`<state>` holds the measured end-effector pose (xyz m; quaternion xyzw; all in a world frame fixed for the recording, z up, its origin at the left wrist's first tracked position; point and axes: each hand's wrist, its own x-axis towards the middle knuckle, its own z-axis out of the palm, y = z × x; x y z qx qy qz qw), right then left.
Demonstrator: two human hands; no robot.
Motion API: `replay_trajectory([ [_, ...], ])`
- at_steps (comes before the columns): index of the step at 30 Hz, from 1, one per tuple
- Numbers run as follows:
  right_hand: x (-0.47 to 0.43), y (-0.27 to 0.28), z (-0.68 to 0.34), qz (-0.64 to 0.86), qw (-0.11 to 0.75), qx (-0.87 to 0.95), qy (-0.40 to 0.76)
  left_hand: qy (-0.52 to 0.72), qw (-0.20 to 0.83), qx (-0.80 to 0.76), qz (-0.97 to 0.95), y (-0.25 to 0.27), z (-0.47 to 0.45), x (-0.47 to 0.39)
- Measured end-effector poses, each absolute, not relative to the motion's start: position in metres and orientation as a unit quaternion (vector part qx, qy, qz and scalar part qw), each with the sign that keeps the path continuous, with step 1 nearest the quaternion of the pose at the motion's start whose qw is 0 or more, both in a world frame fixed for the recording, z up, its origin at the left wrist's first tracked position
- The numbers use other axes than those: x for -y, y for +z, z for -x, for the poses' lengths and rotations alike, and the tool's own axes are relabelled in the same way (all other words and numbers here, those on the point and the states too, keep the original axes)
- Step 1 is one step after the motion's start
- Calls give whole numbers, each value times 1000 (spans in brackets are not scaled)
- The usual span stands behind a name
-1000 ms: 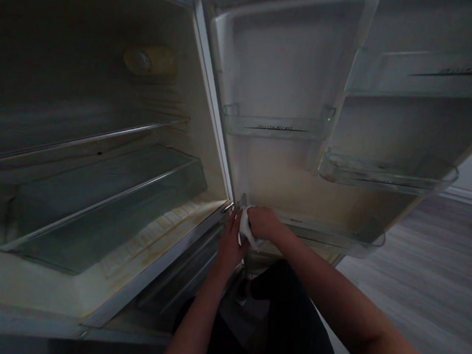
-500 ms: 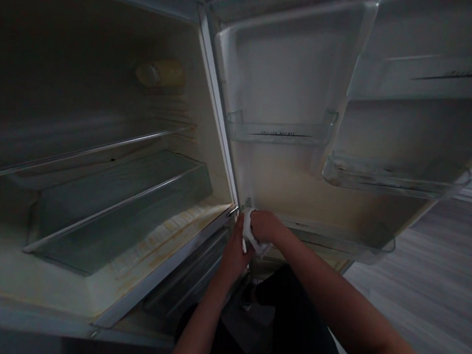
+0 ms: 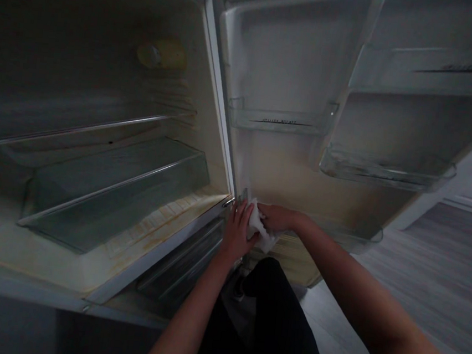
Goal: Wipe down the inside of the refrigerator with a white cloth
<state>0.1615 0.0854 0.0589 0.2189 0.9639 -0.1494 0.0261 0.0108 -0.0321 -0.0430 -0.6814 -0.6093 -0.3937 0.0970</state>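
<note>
My right hand (image 3: 276,217) is closed on a crumpled white cloth (image 3: 258,227) at the hinge side of the open refrigerator door (image 3: 286,173). Beside it my left hand (image 3: 239,234) has its fingers stretched out and slightly apart, resting near the lower door hinge (image 3: 228,202). The left thumb reaches to the cloth's edge. Part of the cloth and the right fingertips are hidden behind its folds. Just beyond the hands, the lowest door shelf (image 3: 349,238) is partly covered by my right forearm.
On the left, the refrigerator's stained floor (image 3: 140,254) holds a clear drawer (image 3: 134,198) under a glass shelf (image 3: 90,128). A yellow cylindrical thing (image 3: 163,54) is at the inner wall. Clear door shelves (image 3: 281,121) stick out. Below is a second compartment (image 3: 177,266).
My left fingers have spread and lifted a little, and the right hand has shifted slightly right, with more of the cloth showing. The view has tilted down and the door has swung slightly.
</note>
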Motion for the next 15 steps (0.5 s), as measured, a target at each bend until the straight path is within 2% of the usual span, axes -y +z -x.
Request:
replay_trajectory([
  [3,-99,59,-214,-248,47,-947,-199,-374,100,632,672,-43,-17,29],
  [8,-114,62,-280,-296,60,-933,-196,-389,96,650,646,-43,-25,23],
  [11,-118,63,-283,-289,58,-933,-208,-395,123,652,636,-45,-30,20],
  [15,-120,65,-248,-325,0,-924,-200,-387,157,655,630,-49,-34,16],
])
